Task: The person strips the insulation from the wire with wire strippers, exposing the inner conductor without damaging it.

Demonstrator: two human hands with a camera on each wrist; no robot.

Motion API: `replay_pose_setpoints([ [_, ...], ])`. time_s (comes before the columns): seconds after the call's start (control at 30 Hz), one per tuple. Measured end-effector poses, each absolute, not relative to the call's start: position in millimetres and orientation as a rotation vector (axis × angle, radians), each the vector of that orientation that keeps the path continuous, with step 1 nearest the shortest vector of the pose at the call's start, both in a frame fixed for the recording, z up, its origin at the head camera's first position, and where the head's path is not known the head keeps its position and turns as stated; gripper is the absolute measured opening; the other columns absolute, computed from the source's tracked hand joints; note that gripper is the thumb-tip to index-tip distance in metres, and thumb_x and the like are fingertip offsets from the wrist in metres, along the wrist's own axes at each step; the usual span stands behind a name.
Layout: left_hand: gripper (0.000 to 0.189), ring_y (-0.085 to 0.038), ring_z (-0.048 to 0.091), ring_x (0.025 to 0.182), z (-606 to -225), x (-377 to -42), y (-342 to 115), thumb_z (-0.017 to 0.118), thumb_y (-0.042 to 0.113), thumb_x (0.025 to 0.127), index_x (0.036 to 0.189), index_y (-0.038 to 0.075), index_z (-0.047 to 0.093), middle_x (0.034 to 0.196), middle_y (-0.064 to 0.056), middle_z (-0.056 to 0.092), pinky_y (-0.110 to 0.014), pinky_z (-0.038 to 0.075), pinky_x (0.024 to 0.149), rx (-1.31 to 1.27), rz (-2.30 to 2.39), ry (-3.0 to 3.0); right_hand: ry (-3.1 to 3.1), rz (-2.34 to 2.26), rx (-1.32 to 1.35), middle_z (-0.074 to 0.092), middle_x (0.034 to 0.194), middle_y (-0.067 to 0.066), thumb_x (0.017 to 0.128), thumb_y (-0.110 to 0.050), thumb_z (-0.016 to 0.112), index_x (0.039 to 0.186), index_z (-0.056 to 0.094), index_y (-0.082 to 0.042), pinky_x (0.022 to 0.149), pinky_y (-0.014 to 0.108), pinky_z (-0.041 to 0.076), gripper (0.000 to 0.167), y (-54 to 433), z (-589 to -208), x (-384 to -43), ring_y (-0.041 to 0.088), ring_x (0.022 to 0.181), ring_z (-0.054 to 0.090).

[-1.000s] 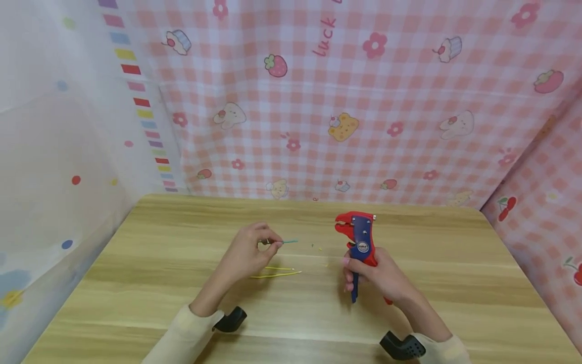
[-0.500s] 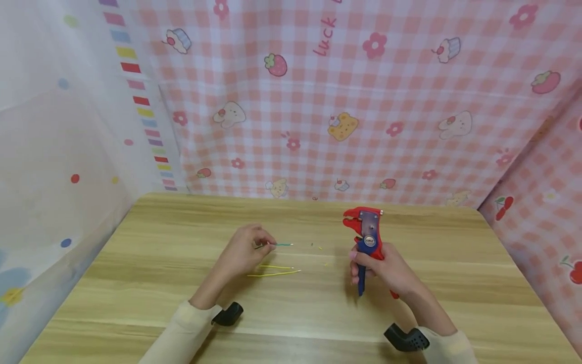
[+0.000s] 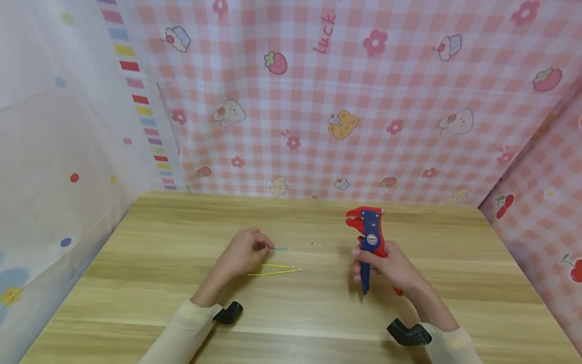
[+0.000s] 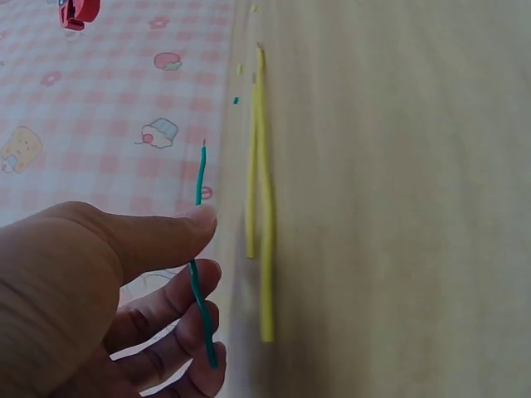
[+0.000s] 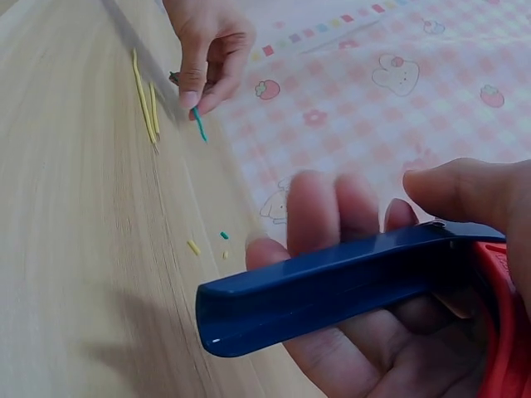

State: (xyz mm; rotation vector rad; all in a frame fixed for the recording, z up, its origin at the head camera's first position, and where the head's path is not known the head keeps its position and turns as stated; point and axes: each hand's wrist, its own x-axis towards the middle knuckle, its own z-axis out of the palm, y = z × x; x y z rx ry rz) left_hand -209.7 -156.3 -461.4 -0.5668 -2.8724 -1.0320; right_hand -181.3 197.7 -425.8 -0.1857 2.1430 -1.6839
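My left hand (image 3: 243,253) pinches a short green wire (image 4: 201,174) between thumb and fingers. Bare metal shows at the wire's far tip, and its other end runs down across the curled fingers. In my right hand (image 3: 386,265) is a red and blue wire stripper (image 3: 370,230), held upright with its red jaws pointing left and apart. The fingers wrap its blue handle (image 5: 332,290). Just in front of the left hand, two yellow wires (image 4: 265,215) lie on the table side by side, their right-hand ends stripped.
Small cut bits of yellow insulation (image 5: 193,247) and a green bit (image 5: 225,235) lie on the wooden table (image 3: 295,318) between the hands. A pink checked cloth (image 3: 309,101) hangs behind the table's back edge, and more cloth hangs at both sides.
The left hand has drawn slightly left and down with the green wire, off the yellow wires. The right hand has carried the wire stripper a little to the right.
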Motion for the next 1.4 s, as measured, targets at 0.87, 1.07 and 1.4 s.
replay_pose_setpoints([
  [0.87,0.002,-0.009,0.054,0.072,-481,-214,-165,0.077,0.011,0.090,0.091,0.013,0.077,0.079,0.003,0.064,-0.023,0.045,0.068,-0.556,-1.221,-2.890,2.090,-1.682,-0.097,0.079,0.092,0.013,0.104,-0.031,0.061,0.115,0.061,0.014,0.080,0.039,0.063,0.046,227,-458,-197,0.027,0.086,0.079],
  [1.07,0.003,-0.010,0.052,0.071,-480,-208,-173,0.078,0.012,0.090,0.091,0.010,0.075,0.078,0.003,0.062,-0.023,0.042,0.067,-0.471,-1.232,-2.924,2.057,-1.656,-0.039,0.079,0.092,0.012,0.104,-0.029,0.059,0.110,0.064,0.010,0.079,0.039,0.063,0.040,225,-465,-200,0.025,0.085,0.079],
  [1.4,0.004,-0.011,0.052,0.075,-478,-212,-164,0.076,0.012,0.092,0.094,0.009,0.075,0.081,0.002,0.061,-0.024,0.043,0.069,-0.506,-1.267,-2.918,2.297,-1.540,0.159,0.078,0.086,0.012,0.102,-0.027,0.061,0.113,0.063,0.010,0.073,0.038,0.063,0.038,233,-461,-201,0.024,0.079,0.079],
])
